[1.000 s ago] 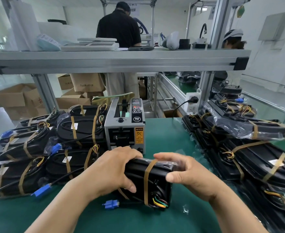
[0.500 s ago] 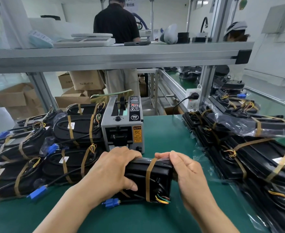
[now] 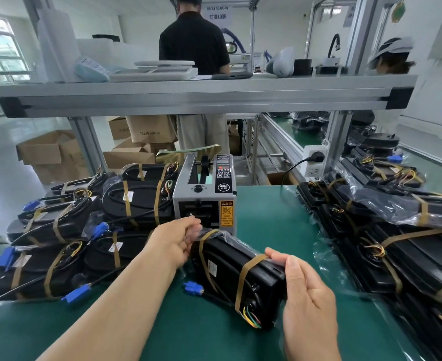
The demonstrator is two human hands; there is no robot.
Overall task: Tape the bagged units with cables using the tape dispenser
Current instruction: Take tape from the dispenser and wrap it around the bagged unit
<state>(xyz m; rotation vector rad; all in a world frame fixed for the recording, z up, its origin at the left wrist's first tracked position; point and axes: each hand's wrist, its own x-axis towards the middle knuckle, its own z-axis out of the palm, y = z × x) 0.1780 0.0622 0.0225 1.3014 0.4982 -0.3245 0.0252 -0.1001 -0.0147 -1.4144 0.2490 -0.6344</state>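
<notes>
At left I see glossy black taped units (image 3: 58, 256) piled on a green mat (image 3: 264, 220). My left hand (image 3: 178, 241) curls round the far end of the oblong, film-wrapped bagged unit (image 3: 230, 269), which lies just before the boxy grey tape dispenser (image 3: 207, 194). My right hand (image 3: 305, 295) grips its near end.

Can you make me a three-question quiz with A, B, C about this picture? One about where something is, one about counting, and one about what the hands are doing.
1. Where is the tape dispenser?
A on the green mat, just beyond the held unit; B on the top shelf; C on the floor.
2. How many tan tape bands wrap the held unit?
A one; B two; C five.
3. What holds it?
A nothing; B one hand; C both hands.

Answers: A, it stands on the mat behind the unit. B, one band shows near each end. C, the left hand grips the far end and the right hand the near end.
</notes>
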